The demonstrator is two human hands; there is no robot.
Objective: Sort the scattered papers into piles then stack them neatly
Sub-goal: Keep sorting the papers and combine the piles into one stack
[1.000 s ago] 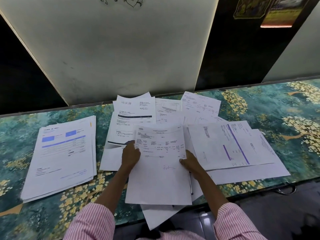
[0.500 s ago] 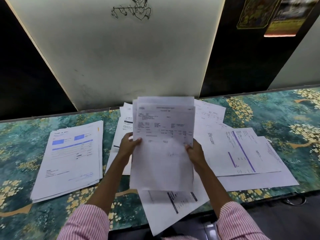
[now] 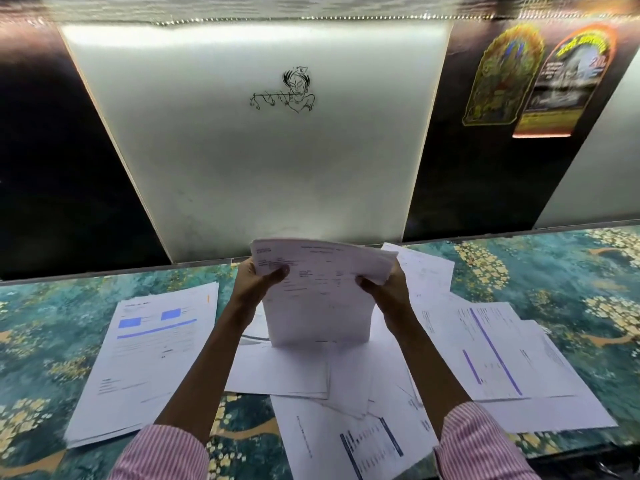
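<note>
I hold a bundle of white printed papers (image 3: pixel 317 299) upright, its bottom edge resting on the loose sheets below. My left hand (image 3: pixel 258 280) grips its left side and my right hand (image 3: pixel 384 289) its right side, thumbs on the front. A neat pile with blue blocks on its top sheet (image 3: pixel 145 358) lies to the left. Scattered sheets (image 3: pixel 301 372) lie under the bundle in the middle. A pile with purple lines on top (image 3: pixel 498 355) lies at the right. One sheet with a blue stripe (image 3: pixel 349 445) hangs over the near edge.
The table has a teal cloth with yellow flower patterns (image 3: pixel 571 289). A white panel with a small line drawing (image 3: pixel 263 143) stands behind the table, between dark panels. Two stickers (image 3: pixel 540 77) are on the dark panel at the upper right.
Both hands lifted the bundle off the table and stood it on end over the middle sheets. The camera tilted upward, showing more of the back panel.
</note>
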